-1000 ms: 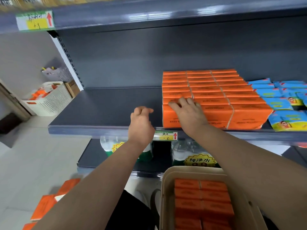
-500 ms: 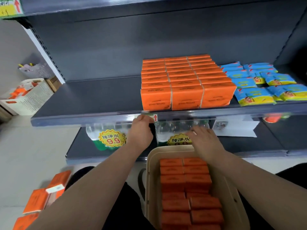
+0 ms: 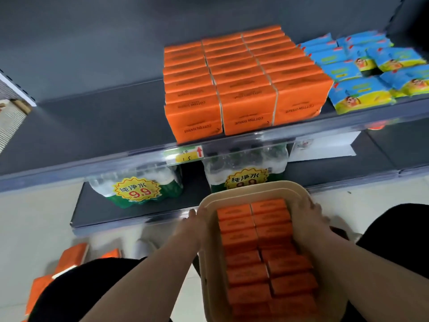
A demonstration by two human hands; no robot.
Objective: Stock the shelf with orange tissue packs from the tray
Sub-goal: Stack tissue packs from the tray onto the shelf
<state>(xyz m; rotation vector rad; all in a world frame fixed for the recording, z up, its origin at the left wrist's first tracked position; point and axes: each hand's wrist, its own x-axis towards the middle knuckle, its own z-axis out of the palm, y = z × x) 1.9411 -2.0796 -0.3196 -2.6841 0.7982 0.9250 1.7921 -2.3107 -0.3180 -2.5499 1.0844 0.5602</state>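
left hand touches tray side, grip unclear; right hand lies flat-fingered inside.

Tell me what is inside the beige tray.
Orange tissue packs, in two columns, fill the tray. The right hand lies along its right side, covering that wall and some pack edges. Any lower layers are hidden beneath the top packs.

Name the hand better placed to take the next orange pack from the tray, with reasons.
Probably right. The right hand lies over the right edge of the tray, beside the orange packs; the left hand sits outside its left wall.
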